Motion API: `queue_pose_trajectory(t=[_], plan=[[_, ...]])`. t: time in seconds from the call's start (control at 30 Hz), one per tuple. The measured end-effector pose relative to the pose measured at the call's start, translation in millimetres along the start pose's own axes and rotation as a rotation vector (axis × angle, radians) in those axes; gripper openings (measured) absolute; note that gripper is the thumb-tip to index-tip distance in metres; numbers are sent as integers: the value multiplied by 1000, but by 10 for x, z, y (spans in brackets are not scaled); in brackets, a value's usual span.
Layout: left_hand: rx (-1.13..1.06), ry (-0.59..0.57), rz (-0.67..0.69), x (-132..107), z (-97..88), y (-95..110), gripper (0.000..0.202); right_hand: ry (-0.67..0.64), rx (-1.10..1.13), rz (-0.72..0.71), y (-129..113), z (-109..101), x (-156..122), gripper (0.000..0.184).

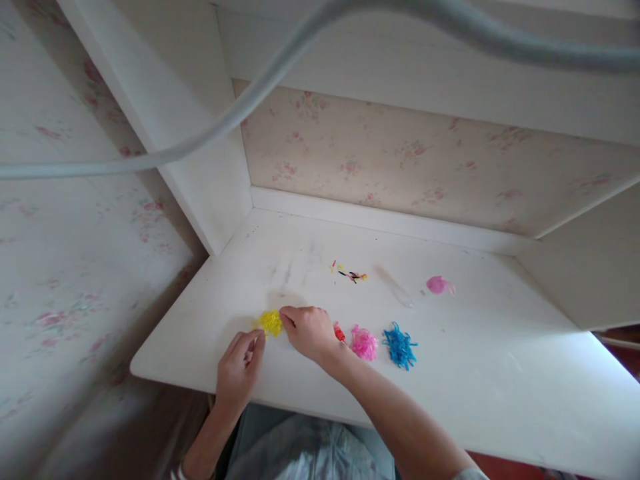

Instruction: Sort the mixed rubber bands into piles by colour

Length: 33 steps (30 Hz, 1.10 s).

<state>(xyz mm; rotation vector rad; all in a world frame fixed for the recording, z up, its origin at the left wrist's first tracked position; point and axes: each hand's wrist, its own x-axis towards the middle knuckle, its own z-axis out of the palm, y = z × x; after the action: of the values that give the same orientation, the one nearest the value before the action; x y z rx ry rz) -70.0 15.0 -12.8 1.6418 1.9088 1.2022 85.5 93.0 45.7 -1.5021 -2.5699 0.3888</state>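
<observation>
A small heap of thin yellow strips, like little rubber bands (271,323), lies on the white desk between my hands. My left hand (240,365) is at its near left edge, thumb and forefinger pinched together. From the right, my right hand (310,331) reaches to the heap's other edge with its fingers closed. What either pinch holds is too small to make out. Beside my right wrist a red heap (339,333) shows, partly covered by that hand. Next to it lie a pink heap (364,343) and a blue heap (400,346) of similar strips.
Farther back on the white desk (480,380) lie scattered black, red and yellow bits (354,275). A clear thin stick-like piece (401,295) and a pink pouch-like thing (437,285) are to their right. A pale cable (240,110) crosses the upper view, close to the camera.
</observation>
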Motion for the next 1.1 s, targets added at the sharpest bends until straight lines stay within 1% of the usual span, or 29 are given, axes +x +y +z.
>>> queue_pose_trajectory(t=[0.07,0.17,0.3,0.4,0.47,0.57,0.63,0.7,0.77,0.87,0.9,0.97,1.03,1.1], plan=[[-3,6,12,2,-8,-1,21,-17,-8,-3,-73,23,58,31],[-8,11,17,9,-20,4,21,-40,-17,2,-123,31,103,29],[-14,9,21,8,-23,5,21,-57,15,4,-135,-30,48,30],[-22,11,28,-6,-22,5,22,5,94,63,-103,-117,-88,32],[-20,10,33,-21,-28,13,22,76,213,118,-43,-161,-237,34],[22,-27,52,-45,-45,47,21,193,483,218,132,-152,-564,33],[66,-74,89,-55,-48,84,20,258,635,307,312,-83,-846,34],[100,-116,141,-53,-36,133,19,351,678,458,531,22,-1158,37],[113,-144,182,-28,-4,197,18,430,675,624,761,127,-1462,43],[121,-185,209,89,71,345,19,532,636,863,1062,208,-1822,49],[126,-206,217,154,101,413,20,557,618,922,1140,210,-1902,51],[135,-262,236,318,171,575,23,600,574,992,1254,196,-1998,53],[151,-333,257,509,264,757,25,631,527,1007,1316,191,-2023,54],[208,-404,282,702,392,929,25,642,488,984,1334,222,-2011,53]])
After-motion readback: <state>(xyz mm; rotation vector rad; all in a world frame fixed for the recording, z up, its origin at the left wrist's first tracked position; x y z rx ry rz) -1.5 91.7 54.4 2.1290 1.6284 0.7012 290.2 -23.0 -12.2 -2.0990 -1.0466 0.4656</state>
